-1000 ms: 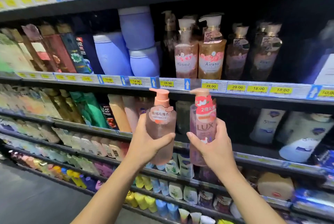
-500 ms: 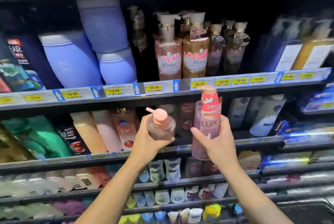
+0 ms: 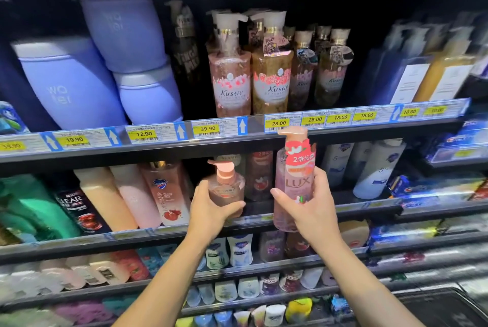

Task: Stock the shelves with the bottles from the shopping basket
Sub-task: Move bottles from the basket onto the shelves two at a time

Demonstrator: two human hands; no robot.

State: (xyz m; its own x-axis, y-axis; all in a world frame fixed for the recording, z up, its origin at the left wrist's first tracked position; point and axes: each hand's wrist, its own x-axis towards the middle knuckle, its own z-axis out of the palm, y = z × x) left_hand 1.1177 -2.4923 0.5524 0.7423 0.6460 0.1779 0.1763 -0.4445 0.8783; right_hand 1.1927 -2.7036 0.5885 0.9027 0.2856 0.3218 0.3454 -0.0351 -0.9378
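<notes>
My left hand (image 3: 211, 210) grips a pink pump bottle (image 3: 225, 186), tilted back into a gap on the second shelf (image 3: 158, 231) beside a Safeguard bottle (image 3: 167, 192). My right hand (image 3: 314, 205) holds a tall pink LUX pump bottle (image 3: 295, 168) upright in front of the same shelf; its pump head reaches the price strip (image 3: 314, 119) of the shelf above. Similar dark red bottles (image 3: 260, 176) stand deep in the gap behind both. The shopping basket shows only as a dark mesh corner (image 3: 443, 308) at the lower right.
The upper shelf carries Kustie pump bottles (image 3: 229, 73) and large purple bottles (image 3: 71, 83). White bottles (image 3: 377, 168) stand to the right of the LUX bottle. Lower shelves (image 3: 237, 271) are packed with small bottles and sachets. Price strips stick out along every shelf edge.
Both hands have moved toward the second shelf. The left bottle has tipped back and gone into the gap. My view has shifted right and nearer the shelves.
</notes>
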